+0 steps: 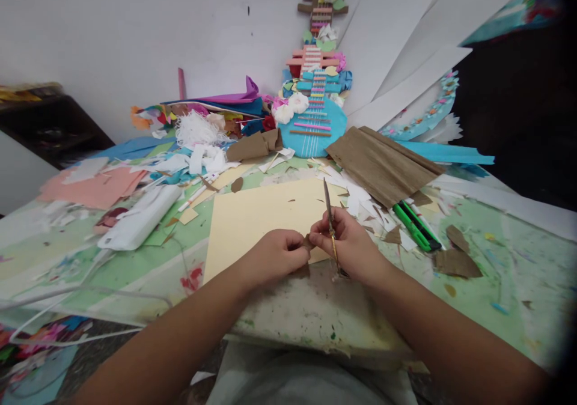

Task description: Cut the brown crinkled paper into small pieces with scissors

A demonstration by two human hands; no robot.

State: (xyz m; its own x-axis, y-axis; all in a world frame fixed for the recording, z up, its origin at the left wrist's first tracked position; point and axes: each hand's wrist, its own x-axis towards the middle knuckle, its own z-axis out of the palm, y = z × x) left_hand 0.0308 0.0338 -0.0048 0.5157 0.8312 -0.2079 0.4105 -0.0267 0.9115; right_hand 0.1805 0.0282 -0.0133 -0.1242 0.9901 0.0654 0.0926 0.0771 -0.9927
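My left hand (288, 252) is closed in a pinch on a small piece of brown paper (308, 242) at the middle of the table. The fingertips of my right hand (345, 240) meet the same piece from the other side. A pair of scissors (329, 204) with gold-coloured handles is also in my right hand, blades pointing up and away from me. Both hands are over the near edge of a cream paper sheet (252, 213). Fingers hide most of the small brown piece.
Blue paper guitars (311, 130) lean on the wall. Brown paper (383, 161) and a green box cutter (415, 227) lie to the right. At left are a white power strip (139, 219) with a cable and pink paper (94, 187). Paper scraps litter the table.
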